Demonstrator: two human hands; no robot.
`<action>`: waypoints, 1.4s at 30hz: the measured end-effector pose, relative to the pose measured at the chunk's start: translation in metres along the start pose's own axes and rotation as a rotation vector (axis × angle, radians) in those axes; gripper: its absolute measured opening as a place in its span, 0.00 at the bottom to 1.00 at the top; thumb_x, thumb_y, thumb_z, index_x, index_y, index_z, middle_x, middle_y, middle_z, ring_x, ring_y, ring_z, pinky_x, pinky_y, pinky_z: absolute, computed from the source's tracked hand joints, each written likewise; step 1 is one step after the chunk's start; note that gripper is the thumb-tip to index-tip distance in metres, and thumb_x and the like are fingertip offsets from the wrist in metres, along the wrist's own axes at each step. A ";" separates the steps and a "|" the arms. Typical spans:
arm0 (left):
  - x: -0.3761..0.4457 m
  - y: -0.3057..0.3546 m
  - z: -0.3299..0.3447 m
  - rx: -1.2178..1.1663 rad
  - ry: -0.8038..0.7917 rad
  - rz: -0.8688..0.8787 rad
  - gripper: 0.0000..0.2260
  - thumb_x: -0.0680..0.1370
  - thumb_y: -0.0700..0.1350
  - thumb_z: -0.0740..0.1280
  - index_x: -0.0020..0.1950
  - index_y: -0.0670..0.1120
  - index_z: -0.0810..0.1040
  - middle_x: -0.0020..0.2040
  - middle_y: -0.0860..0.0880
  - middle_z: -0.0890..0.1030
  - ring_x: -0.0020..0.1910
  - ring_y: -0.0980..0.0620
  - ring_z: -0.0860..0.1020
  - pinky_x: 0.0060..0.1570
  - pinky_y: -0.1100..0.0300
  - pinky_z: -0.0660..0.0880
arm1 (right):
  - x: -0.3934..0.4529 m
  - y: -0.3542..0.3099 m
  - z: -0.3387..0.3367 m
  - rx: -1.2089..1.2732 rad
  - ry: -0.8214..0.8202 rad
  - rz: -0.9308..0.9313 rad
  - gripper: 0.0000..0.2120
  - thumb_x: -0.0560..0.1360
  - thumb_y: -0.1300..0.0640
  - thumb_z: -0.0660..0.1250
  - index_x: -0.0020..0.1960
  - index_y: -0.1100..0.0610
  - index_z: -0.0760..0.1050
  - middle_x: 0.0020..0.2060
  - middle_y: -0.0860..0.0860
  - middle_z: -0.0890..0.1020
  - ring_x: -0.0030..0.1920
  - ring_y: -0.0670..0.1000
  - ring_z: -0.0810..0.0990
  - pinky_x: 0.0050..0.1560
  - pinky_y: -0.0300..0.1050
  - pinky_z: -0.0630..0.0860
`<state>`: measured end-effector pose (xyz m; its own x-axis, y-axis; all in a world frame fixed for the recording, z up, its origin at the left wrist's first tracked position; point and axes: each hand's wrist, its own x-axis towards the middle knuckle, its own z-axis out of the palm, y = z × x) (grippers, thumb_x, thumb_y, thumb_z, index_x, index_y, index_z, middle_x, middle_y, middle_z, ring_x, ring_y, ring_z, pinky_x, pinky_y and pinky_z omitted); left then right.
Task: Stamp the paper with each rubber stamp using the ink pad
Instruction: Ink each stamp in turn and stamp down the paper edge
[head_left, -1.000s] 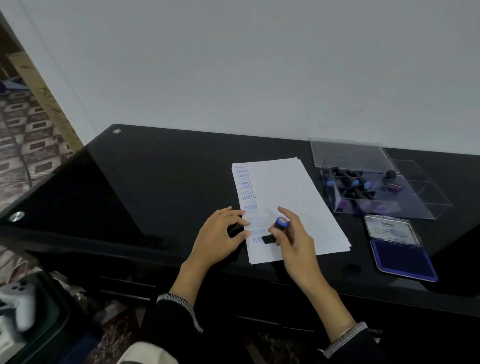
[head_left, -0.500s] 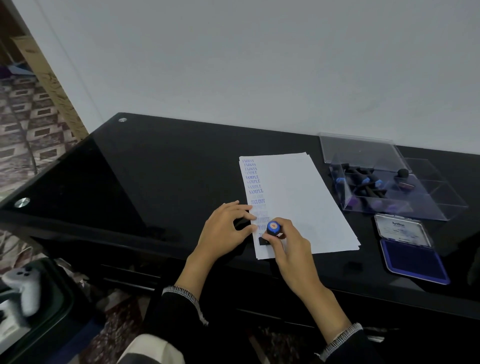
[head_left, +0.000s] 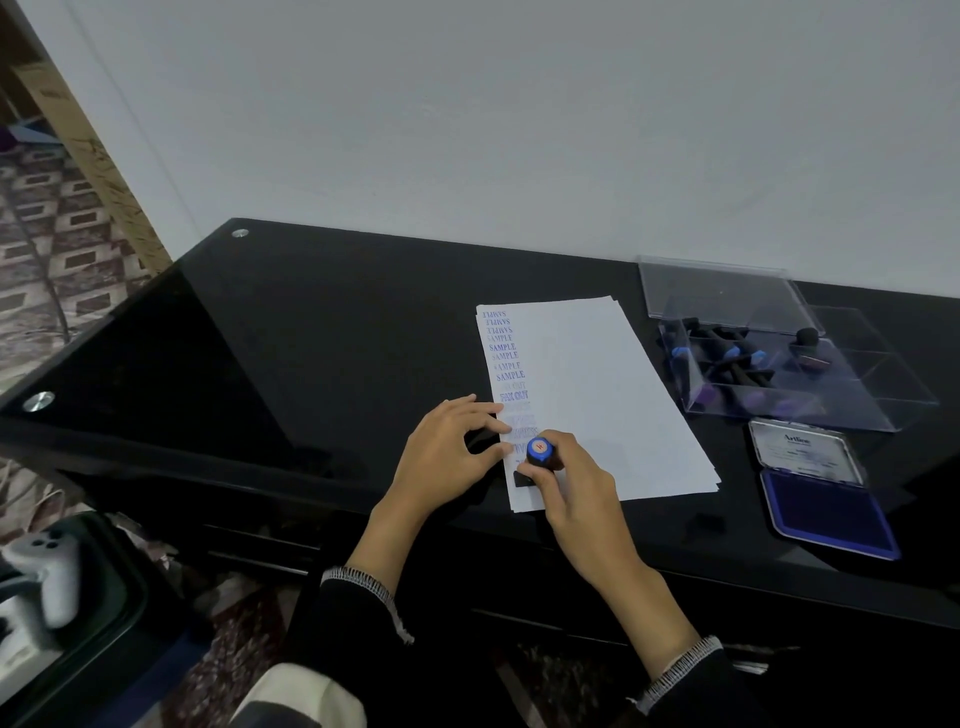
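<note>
Head view: a stamping step appears to be in hand. The right hand (head_left: 569, 480) curls its fingers round a blue-capped stamp (head_left: 540, 453), set upright on the near left edge of the paper (head_left: 597, 395) below a column of blue prints. The left hand (head_left: 447, 449) rests relaxed, fingertips on the paper's edge. Next likely comes a straight lift, then the ink pad (head_left: 826, 506), open at right on the black tabletop (head_left: 337, 322).
</note>
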<state>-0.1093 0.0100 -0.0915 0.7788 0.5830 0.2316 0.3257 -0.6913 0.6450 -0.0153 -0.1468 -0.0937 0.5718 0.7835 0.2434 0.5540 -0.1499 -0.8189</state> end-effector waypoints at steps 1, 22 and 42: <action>0.000 0.000 0.000 -0.001 0.004 0.001 0.09 0.74 0.54 0.71 0.54 0.57 0.81 0.64 0.63 0.76 0.70 0.63 0.65 0.70 0.58 0.59 | 0.000 0.000 0.000 -0.003 -0.003 0.000 0.09 0.78 0.53 0.64 0.57 0.47 0.69 0.50 0.42 0.78 0.50 0.45 0.79 0.52 0.38 0.76; 0.003 -0.005 0.006 0.013 0.126 -0.075 0.14 0.76 0.56 0.68 0.59 0.54 0.80 0.67 0.57 0.75 0.74 0.57 0.61 0.74 0.54 0.46 | 0.007 -0.003 -0.003 -0.156 -0.009 0.027 0.12 0.76 0.53 0.67 0.57 0.53 0.70 0.54 0.49 0.80 0.47 0.48 0.77 0.46 0.36 0.75; 0.003 -0.004 0.007 0.072 0.099 -0.071 0.16 0.75 0.58 0.69 0.61 0.55 0.79 0.68 0.56 0.74 0.73 0.56 0.63 0.75 0.52 0.48 | 0.007 -0.008 -0.004 -0.203 -0.026 0.045 0.11 0.77 0.53 0.67 0.58 0.53 0.70 0.55 0.50 0.80 0.45 0.47 0.75 0.42 0.27 0.70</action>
<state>-0.1043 0.0119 -0.0986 0.6969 0.6683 0.2601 0.4188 -0.6737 0.6089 -0.0130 -0.1426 -0.0834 0.5843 0.7882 0.1931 0.6402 -0.3015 -0.7066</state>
